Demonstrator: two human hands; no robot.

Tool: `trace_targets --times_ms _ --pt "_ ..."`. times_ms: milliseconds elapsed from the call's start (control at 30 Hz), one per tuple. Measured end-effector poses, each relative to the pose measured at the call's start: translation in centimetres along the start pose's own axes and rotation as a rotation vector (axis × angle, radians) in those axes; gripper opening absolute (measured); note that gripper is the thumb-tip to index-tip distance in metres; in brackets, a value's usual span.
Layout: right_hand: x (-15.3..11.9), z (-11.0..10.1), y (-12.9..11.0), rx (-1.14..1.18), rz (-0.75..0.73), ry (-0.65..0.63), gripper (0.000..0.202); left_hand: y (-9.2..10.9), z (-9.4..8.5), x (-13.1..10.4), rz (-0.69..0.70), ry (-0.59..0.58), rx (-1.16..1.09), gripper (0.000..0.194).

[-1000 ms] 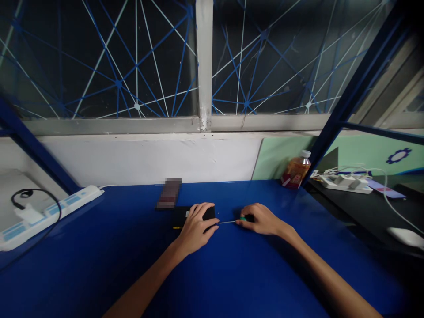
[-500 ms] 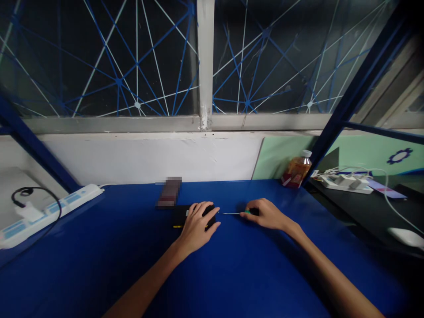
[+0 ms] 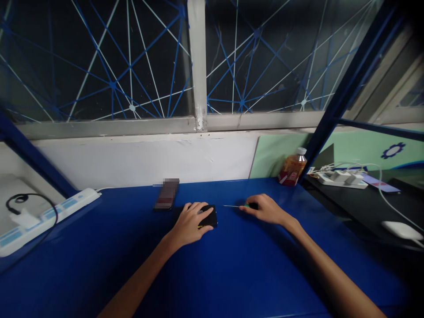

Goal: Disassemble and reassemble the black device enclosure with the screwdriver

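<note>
A small flat black box (image 3: 212,216) with a bit of yellow on its near edge lies on the blue table (image 3: 232,274). My left hand (image 3: 191,224) is over its left part, fingers across the top and thumb along the near side, so that end is hidden. The box's right end shows bare. To the right, my right hand (image 3: 265,209) is closed round the green handle of a screwdriver (image 3: 232,206). Its thin metal shaft points left, with the tip a short way from the box's right end.
A dark phone-like slab (image 3: 167,194), partly pixelated, lies behind the left hand. A white power strip (image 3: 69,203) runs along the left side. A drink bottle (image 3: 293,168) stands at the back right. Beyond the blue frame are another power strip (image 3: 344,179) and a white mouse-like object (image 3: 402,230).
My left hand has shifted left on the box, uncovering its right end. My right hand and the screwdriver have moved slightly away from me. The camera view has turned a little.
</note>
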State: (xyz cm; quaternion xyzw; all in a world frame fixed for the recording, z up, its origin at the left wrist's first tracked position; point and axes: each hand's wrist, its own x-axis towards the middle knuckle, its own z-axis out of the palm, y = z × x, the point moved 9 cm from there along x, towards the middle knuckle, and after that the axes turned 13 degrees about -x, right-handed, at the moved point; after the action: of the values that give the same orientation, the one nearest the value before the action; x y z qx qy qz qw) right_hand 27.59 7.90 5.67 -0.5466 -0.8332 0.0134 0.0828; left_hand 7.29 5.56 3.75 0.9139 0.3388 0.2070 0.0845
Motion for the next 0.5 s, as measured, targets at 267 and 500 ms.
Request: trace_targets --times_ms 267,500 --pt "-0.1 -0.6 1.1 -0.033 0.056 0.036 0.044 2.0 1.8 3.4 0.035 0.021 0.011 0.048" --pt "0.0 -0.3 1.4 -0.085 0.083 0.037 0.046 1.6 2.1 3.3 0.016 -0.020 0.021 0.050"
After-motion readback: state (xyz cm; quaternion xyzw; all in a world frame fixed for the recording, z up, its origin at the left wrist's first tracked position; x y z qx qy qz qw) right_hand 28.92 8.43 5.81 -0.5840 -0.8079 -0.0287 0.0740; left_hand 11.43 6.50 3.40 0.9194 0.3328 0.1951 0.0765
